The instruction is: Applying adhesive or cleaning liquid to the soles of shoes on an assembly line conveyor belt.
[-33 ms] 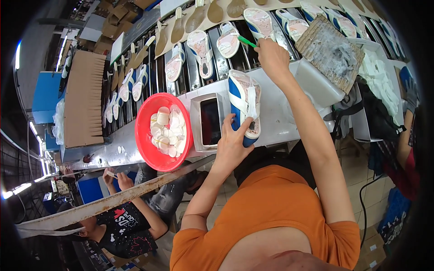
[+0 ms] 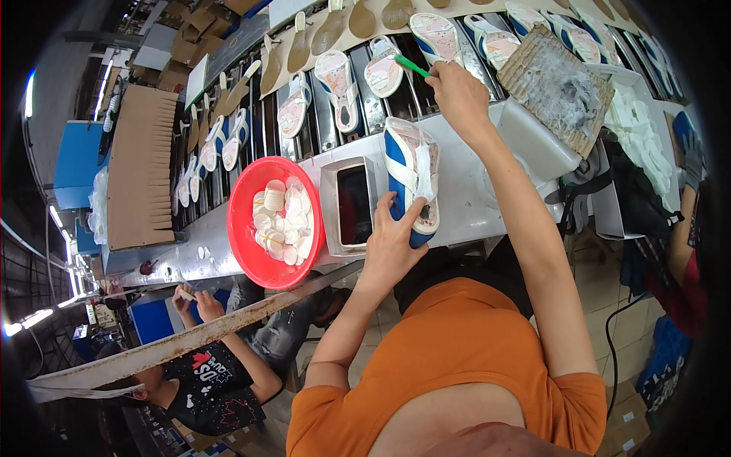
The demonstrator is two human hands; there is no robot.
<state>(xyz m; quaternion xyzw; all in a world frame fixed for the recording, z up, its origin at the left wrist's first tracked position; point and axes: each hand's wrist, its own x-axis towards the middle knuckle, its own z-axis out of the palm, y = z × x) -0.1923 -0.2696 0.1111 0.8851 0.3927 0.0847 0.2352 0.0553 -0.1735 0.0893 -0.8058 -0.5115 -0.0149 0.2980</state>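
Observation:
My left hand (image 2: 391,242) grips the near end of a white and blue sandal (image 2: 394,160), fitted over a blue shoe last, on the metal worktop. White material covers part of the sandal's upper side. My right hand (image 2: 461,95) reaches forward over the conveyor, closed around a thin green-handled brush (image 2: 412,66). Its green tip points left, over a pale sandal sole (image 2: 384,76) in the row; whether they touch I cannot tell. Another upturned sole (image 2: 437,38) lies just beyond that hand.
Left of the sandal stand a white box with dark liquid (image 2: 329,199) and a red basin (image 2: 242,221) of pale round pieces. Stained corrugated cardboard (image 2: 525,68) leans at right. More soles line the conveyor rollers (image 2: 263,126). A co-worker (image 2: 228,358) sits lower left, behind a rusty bar (image 2: 190,333).
The green brush's tip has shifted slightly left and up with a small movement of my right hand. My left hand and the sandal look unmoved. The co-worker's hands have shifted a little.

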